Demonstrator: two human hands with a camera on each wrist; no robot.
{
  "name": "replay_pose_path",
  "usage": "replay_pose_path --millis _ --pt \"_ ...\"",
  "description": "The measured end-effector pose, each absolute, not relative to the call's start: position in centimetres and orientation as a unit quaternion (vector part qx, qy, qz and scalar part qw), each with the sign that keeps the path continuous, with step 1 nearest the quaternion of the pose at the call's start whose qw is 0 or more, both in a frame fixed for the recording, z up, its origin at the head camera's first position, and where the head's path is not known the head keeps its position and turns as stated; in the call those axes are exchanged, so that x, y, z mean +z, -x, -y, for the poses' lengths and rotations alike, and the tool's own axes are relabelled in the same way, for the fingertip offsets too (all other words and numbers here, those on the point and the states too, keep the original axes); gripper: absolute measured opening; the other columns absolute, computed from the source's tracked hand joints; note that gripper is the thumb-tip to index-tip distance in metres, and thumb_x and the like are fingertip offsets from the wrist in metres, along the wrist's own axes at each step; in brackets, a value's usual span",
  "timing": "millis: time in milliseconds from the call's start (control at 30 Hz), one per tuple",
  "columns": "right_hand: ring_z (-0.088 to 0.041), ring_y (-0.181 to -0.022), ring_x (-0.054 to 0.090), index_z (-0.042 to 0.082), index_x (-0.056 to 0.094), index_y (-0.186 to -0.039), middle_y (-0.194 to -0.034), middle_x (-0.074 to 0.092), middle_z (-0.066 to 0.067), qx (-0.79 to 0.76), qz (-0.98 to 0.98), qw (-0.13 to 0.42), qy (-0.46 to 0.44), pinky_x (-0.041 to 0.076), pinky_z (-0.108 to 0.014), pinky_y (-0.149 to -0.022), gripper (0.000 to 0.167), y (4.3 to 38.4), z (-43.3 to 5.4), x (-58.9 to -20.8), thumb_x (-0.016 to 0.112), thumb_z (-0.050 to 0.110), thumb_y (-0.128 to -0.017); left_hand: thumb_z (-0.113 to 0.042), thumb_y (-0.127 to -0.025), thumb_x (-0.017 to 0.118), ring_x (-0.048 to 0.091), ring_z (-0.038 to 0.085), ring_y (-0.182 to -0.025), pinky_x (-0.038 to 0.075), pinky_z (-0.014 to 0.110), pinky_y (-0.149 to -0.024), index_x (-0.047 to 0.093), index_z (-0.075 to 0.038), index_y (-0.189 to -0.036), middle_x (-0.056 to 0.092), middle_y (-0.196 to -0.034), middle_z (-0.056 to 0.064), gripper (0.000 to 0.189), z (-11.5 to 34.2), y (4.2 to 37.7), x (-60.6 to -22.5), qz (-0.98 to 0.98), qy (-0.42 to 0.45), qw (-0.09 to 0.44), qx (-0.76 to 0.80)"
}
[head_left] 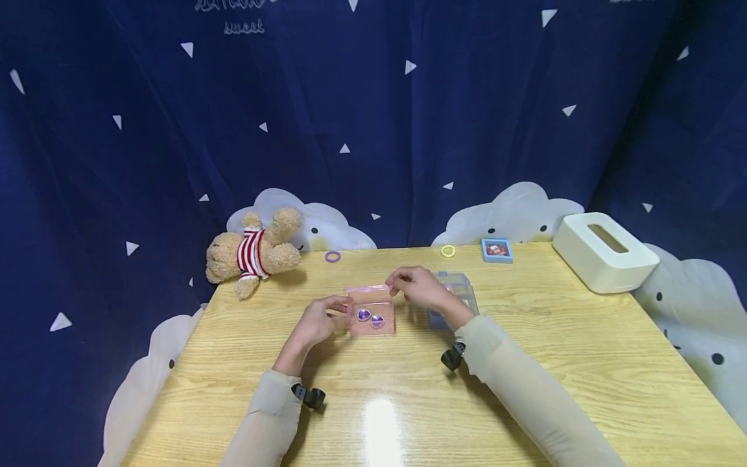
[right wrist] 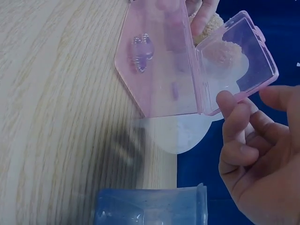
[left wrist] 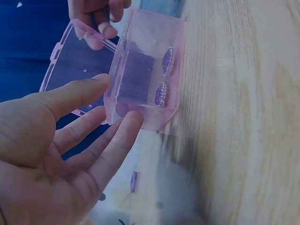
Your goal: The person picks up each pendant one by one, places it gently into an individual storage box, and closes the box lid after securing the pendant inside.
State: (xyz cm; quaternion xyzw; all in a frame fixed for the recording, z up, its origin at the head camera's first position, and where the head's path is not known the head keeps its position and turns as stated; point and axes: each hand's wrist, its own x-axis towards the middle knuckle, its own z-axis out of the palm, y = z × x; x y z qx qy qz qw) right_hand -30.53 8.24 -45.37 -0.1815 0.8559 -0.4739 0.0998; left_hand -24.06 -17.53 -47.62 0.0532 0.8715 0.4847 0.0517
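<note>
A small see-through pink plastic box (head_left: 362,330) stands on the table with its hinged lid (head_left: 369,295) raised. Inside lie two purple ornaments with pearly beaded rims, one nearer the left end (head_left: 364,314) and the other beside it (head_left: 378,322). My left hand (head_left: 321,320) is at the box's left end, its fingers extended and touching the wall in the left wrist view. At the lid's right edge, my right hand (head_left: 421,287) pinches the rim between thumb and fingers. A see-through blue box (right wrist: 150,206), also lidded, sits partly hidden behind my right forearm.
Toward the back edge lie a teddy bear (head_left: 252,253) in a striped top, a purple ring (head_left: 332,257), a yellow ring (head_left: 447,251) and a small blue-framed picture (head_left: 497,250). A white tissue box (head_left: 607,253) stands back right. A dark blue curtain (head_left: 373,117) hangs behind the table.
</note>
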Motion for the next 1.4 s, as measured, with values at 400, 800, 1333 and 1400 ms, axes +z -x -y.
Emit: replay_pose_path --millis 400,800,1333,1400 --pt "-0.019 -0.064 0.062 0.013 0.072 -0.105 -0.088 0.070 -0.013 -0.430 -0.869 0.118 0.216 0.047 -0.025 -0.054 0.016 30.34 -8.32 -45.87 0.060 0.016 -0.095 -0.007 -0.084 0.078 0.073 0.027 -0.093 0.058 0.032 -0.075 0.068 -0.005 -0.123 0.069 -0.117 0.019 0.041 17.76 23.93 -48.11 -0.865 -0.046 0.043 0.498" --pt "-0.013 -0.065 0.058 0.010 0.070 -0.110 -0.083 0.066 -0.005 -0.394 -0.884 0.110 0.228 0.046 -0.026 -0.055 0.021 29.93 -8.26 -45.66 0.068 0.015 -0.089 0.000 -0.082 0.077 0.071 0.035 -0.102 0.059 0.035 -0.081 0.047 -0.005 -0.144 0.067 -0.123 0.024 0.069 17.88 23.99 -48.06 -0.841 -0.038 0.068 0.535" --pt "-0.011 -0.073 0.061 0.012 0.066 -0.121 -0.083 0.070 0.001 -0.333 -0.906 0.088 0.247 0.050 -0.029 -0.074 0.039 30.18 -8.18 -45.97 0.076 0.019 -0.084 -0.007 -0.089 0.072 0.070 0.025 -0.091 0.057 0.030 -0.077 0.051 -0.003 -0.143 0.065 -0.121 0.026 0.059 18.07 23.90 -48.08 -0.846 -0.063 0.078 0.524" --pt "-0.011 -0.073 0.061 0.011 0.065 -0.122 -0.083 0.070 0.001 -0.339 -0.904 0.093 0.244 0.050 -0.028 -0.072 0.040 30.22 -8.19 -46.03 0.077 0.018 -0.084 -0.006 -0.088 0.072 0.070 0.025 -0.091 0.058 0.032 -0.077 0.051 -0.002 -0.143 0.066 -0.120 0.026 0.059 17.98 23.92 -48.10 -0.845 -0.060 0.076 0.526"
